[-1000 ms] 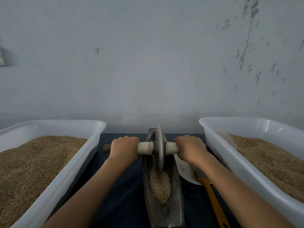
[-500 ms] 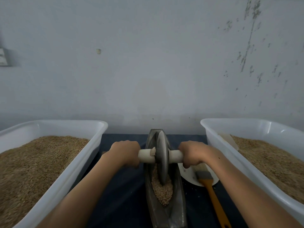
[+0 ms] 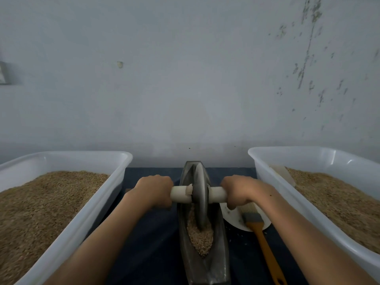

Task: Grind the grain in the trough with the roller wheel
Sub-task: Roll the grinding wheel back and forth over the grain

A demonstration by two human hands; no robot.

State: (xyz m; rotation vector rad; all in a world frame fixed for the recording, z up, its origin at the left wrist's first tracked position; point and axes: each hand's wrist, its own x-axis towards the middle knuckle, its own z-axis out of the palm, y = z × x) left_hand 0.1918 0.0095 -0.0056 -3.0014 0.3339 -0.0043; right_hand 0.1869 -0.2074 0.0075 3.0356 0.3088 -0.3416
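A dark boat-shaped trough (image 3: 221,262) lies lengthwise in front of me on a dark cloth, with a heap of tan grain (image 3: 200,237) in its groove. A grey roller wheel (image 3: 199,198) stands on edge in the groove, its lower rim in the grain. A pale axle handle (image 3: 181,194) runs through the wheel to both sides. My left hand (image 3: 153,191) grips the left end of the handle. My right hand (image 3: 238,191) grips the right end. Both fists hide the handle's tips.
A white tub (image 3: 67,235) full of grain stands at the left, and a second white tub (image 3: 287,202) of grain at the right, with a pale scoop (image 3: 282,174) lying in it. A white plate (image 3: 234,217) and an orange-handled brush (image 3: 265,243) lie right of the trough. A wall is close behind.
The wheel has rolled toward me along the trough, from its far end to the middle, and both hands came back with the handle.
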